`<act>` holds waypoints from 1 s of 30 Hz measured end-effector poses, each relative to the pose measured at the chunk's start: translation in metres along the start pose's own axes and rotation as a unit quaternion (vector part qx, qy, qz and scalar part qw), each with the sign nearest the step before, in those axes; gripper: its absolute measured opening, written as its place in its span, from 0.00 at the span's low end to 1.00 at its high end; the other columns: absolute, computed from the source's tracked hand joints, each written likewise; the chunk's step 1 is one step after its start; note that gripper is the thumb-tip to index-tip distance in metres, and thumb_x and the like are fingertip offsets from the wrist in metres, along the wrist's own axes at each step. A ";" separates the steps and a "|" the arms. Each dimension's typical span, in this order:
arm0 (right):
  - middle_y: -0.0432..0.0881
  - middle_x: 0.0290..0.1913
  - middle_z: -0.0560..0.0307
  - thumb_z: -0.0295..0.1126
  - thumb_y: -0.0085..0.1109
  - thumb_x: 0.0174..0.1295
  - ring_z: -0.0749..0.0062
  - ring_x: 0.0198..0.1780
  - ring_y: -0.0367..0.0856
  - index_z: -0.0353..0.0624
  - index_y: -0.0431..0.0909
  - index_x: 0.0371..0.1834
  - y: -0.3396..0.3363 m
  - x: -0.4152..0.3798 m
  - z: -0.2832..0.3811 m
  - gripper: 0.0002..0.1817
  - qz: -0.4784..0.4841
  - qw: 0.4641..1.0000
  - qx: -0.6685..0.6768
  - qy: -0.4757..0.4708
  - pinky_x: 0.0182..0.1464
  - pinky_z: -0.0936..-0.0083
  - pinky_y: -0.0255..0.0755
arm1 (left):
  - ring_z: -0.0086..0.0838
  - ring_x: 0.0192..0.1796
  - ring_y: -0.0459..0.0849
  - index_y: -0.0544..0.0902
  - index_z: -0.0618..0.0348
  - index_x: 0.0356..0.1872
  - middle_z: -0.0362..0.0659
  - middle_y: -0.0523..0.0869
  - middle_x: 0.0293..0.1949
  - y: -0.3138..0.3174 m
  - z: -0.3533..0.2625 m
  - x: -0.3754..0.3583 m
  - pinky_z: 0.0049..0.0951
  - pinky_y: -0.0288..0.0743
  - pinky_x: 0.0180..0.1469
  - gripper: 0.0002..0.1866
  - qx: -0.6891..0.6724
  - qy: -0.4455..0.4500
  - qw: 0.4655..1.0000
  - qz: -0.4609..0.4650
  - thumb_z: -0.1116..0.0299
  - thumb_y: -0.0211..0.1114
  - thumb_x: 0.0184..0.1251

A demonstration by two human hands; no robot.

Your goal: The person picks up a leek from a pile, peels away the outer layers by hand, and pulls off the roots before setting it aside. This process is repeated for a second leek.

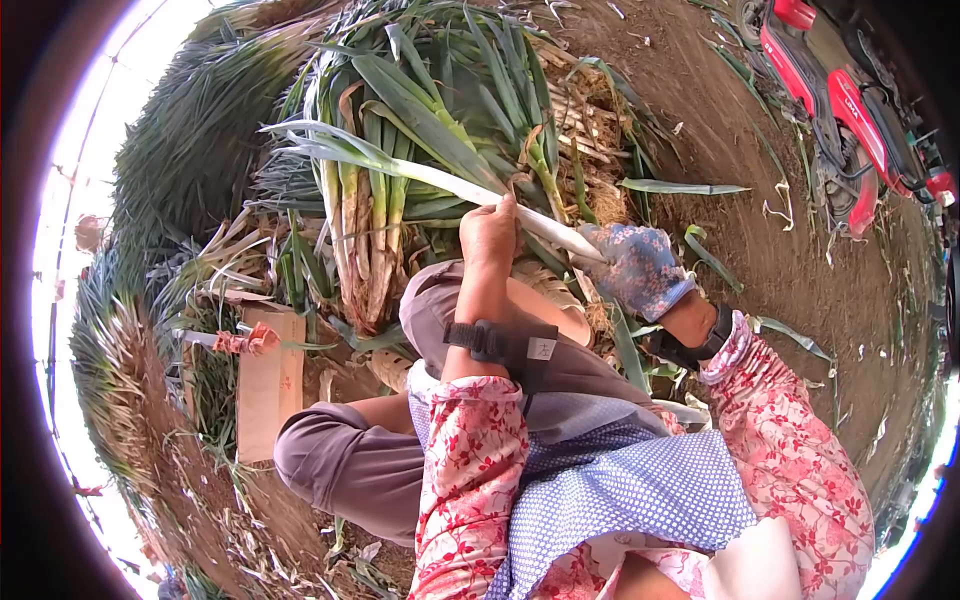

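A long green onion (440, 180) lies slantwise in front of me, its green leaves to the upper left and its white shank toward the right. My left hand (490, 232), bare, is closed around the middle of the white shank. My right hand (640, 268), in a blue flowered glove, is closed over the root end, which it hides. Just beyond my left hand, several more green onions (370, 215) lie in a loose bunch with dry outer skins. Behind them spreads a pile of green onions (440, 70).
Large stacks of green onions (190, 150) stand at the left. A cardboard box (270, 385) sits left of my knees. Peeled-off leaves and roots litter the brown soil (780, 260). A red and black machine (855, 110) stands at the upper right.
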State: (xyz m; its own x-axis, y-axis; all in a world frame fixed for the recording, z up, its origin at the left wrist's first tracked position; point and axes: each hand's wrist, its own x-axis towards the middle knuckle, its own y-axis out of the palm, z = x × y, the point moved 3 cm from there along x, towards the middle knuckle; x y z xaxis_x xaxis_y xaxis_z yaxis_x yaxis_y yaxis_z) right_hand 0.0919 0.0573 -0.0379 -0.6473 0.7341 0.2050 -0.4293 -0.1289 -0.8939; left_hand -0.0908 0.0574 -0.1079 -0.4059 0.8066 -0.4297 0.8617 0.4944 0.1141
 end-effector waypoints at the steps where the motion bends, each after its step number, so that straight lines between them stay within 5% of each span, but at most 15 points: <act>1: 0.79 0.31 0.48 0.46 0.57 0.52 0.52 0.32 0.79 0.44 0.77 0.42 0.001 0.000 -0.001 0.19 0.003 1.000 0.003 0.006 0.33 0.63 0.72 | 0.19 0.10 0.66 0.77 0.62 0.21 0.36 0.72 0.11 0.000 0.000 0.000 0.20 0.57 0.11 0.14 -0.008 0.008 1.000 0.008 0.63 0.59 0.62; 4: 0.80 0.32 0.47 0.45 0.58 0.52 0.53 0.34 0.79 0.45 0.77 0.44 0.002 0.002 -0.004 0.20 0.028 0.999 0.025 0.038 0.35 0.65 0.72 | 0.18 0.11 0.67 0.78 0.62 0.22 0.36 0.73 0.12 -0.001 -0.004 0.001 0.18 0.58 0.13 0.14 0.127 0.043 0.990 -0.036 0.63 0.59 0.61; 7: 0.80 0.33 0.46 0.44 0.61 0.51 0.53 0.36 0.79 0.46 0.77 0.47 -0.001 0.008 -0.005 0.21 0.077 0.984 0.120 0.103 0.37 0.68 0.72 | 0.21 0.11 0.67 0.75 0.63 0.15 0.35 0.74 0.12 0.012 -0.026 -0.010 0.24 0.64 0.17 0.18 0.131 0.251 0.958 -0.041 0.65 0.57 0.62; 9: 0.80 0.33 0.46 0.44 0.62 0.50 0.53 0.36 0.79 0.47 0.77 0.45 0.005 0.013 -0.015 0.21 0.088 0.952 0.249 0.156 0.38 0.68 0.72 | 0.17 0.11 0.67 0.78 0.60 0.22 0.37 0.75 0.13 0.017 -0.032 -0.029 0.15 0.57 0.14 0.13 -0.079 0.159 0.981 0.082 0.64 0.58 0.63; 11: 0.80 0.34 0.47 0.42 0.62 0.45 0.51 0.38 0.79 0.46 0.76 0.40 0.016 0.021 -0.019 0.20 0.079 0.974 0.178 0.112 0.40 0.65 0.73 | 0.18 0.11 0.68 0.77 0.60 0.23 0.39 0.76 0.13 0.020 -0.039 -0.036 0.16 0.57 0.13 0.13 -0.160 0.133 0.964 0.165 0.63 0.58 0.64; 13: 0.80 0.35 0.47 0.42 0.62 0.45 0.51 0.38 0.78 0.45 0.75 0.41 0.028 0.024 -0.021 0.20 0.052 0.990 0.131 0.030 0.40 0.64 0.73 | 0.19 0.11 0.69 0.76 0.60 0.23 0.40 0.76 0.14 0.029 -0.039 -0.042 0.16 0.59 0.13 0.14 -0.111 0.107 0.965 0.210 0.61 0.58 0.63; 15: 0.80 0.35 0.47 0.40 0.60 0.45 0.52 0.39 0.78 0.45 0.73 0.41 0.036 0.027 -0.025 0.19 0.082 0.981 0.166 0.065 0.38 0.65 0.73 | 0.19 0.12 0.70 0.77 0.59 0.24 0.39 0.76 0.14 0.039 -0.042 -0.055 0.16 0.60 0.13 0.14 -0.107 0.062 0.959 0.254 0.60 0.59 0.63; 19: 0.80 0.33 0.52 0.37 0.59 0.49 0.57 0.35 0.79 0.44 0.74 0.38 0.049 0.028 -0.033 0.14 0.130 0.896 0.419 0.071 0.36 0.68 0.74 | 0.16 0.12 0.71 0.77 0.59 0.22 0.37 0.77 0.14 0.048 -0.047 -0.070 0.15 0.64 0.15 0.17 -0.055 0.048 0.943 0.326 0.57 0.58 0.64; 21: 0.79 0.32 0.57 0.33 0.58 0.50 0.64 0.34 0.80 0.45 0.75 0.38 0.050 0.021 -0.037 0.12 0.191 0.741 0.642 0.050 0.35 0.71 0.75 | 0.16 0.12 0.71 0.77 0.59 0.22 0.37 0.78 0.14 0.059 -0.048 -0.079 0.15 0.64 0.15 0.18 0.000 0.077 0.929 0.361 0.56 0.57 0.64; 22: 0.79 0.32 0.59 0.33 0.58 0.52 0.66 0.34 0.80 0.45 0.76 0.39 0.059 0.021 -0.041 0.11 0.166 0.741 0.648 0.056 0.35 0.73 0.75 | 0.16 0.14 0.73 0.79 0.59 0.26 0.37 0.79 0.17 0.060 -0.047 -0.079 0.14 0.64 0.15 0.17 0.044 0.089 0.921 0.376 0.55 0.57 0.64; 23: 0.79 0.32 0.60 0.33 0.58 0.53 0.69 0.34 0.80 0.45 0.76 0.39 0.067 0.021 -0.045 0.11 0.141 0.741 0.654 0.062 0.35 0.75 0.75 | 0.16 0.14 0.73 0.79 0.60 0.29 0.38 0.79 0.18 0.055 -0.048 -0.079 0.14 0.64 0.16 0.16 -0.022 0.076 0.934 0.347 0.55 0.56 0.65; 24: 0.79 0.32 0.61 0.34 0.57 0.55 0.71 0.34 0.80 0.44 0.77 0.40 0.072 0.027 -0.042 0.11 0.062 0.825 0.556 0.084 0.36 0.77 0.75 | 0.16 0.15 0.73 0.79 0.60 0.31 0.38 0.80 0.19 0.050 -0.051 -0.080 0.14 0.64 0.16 0.16 -0.089 0.063 0.942 0.316 0.55 0.56 0.65; 25: 0.78 0.30 0.62 0.37 0.55 0.58 0.75 0.33 0.78 0.44 0.77 0.40 0.071 0.028 -0.041 0.11 0.023 0.837 0.538 0.093 0.36 0.78 0.74 | 0.15 0.16 0.73 0.80 0.60 0.33 0.38 0.80 0.20 0.046 -0.051 -0.080 0.14 0.64 0.17 0.16 -0.155 0.049 0.944 0.286 0.56 0.56 0.65; 28: 0.77 0.26 0.65 0.44 0.49 0.64 0.82 0.29 0.73 0.44 0.79 0.41 0.058 0.033 -0.026 0.16 -0.072 0.861 0.492 0.105 0.33 0.83 0.69 | 0.18 0.21 0.71 0.72 0.64 0.45 0.37 0.74 0.25 0.000 -0.022 -0.045 0.18 0.65 0.21 0.11 -0.197 0.142 0.967 -0.082 0.69 0.54 0.64; 30: 0.76 0.25 0.65 0.47 0.48 0.64 0.85 0.25 0.71 0.44 0.79 0.40 0.045 0.036 -0.015 0.18 -0.062 0.852 0.505 0.127 0.28 0.84 0.68 | 0.22 0.33 0.75 0.66 0.62 0.48 0.41 0.74 0.36 -0.012 -0.022 -0.035 0.25 0.71 0.36 0.16 -0.216 0.082 0.959 -0.166 0.68 0.55 0.63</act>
State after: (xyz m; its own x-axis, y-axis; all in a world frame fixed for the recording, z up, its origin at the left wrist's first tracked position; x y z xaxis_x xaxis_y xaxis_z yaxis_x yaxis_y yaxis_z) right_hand 0.0583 0.0875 -0.0768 -0.4551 0.8880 0.0656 -0.8903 -0.4528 -0.0471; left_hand -0.0934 0.0306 -0.0742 -0.7084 0.6047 -0.3640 0.4853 0.7918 0.3709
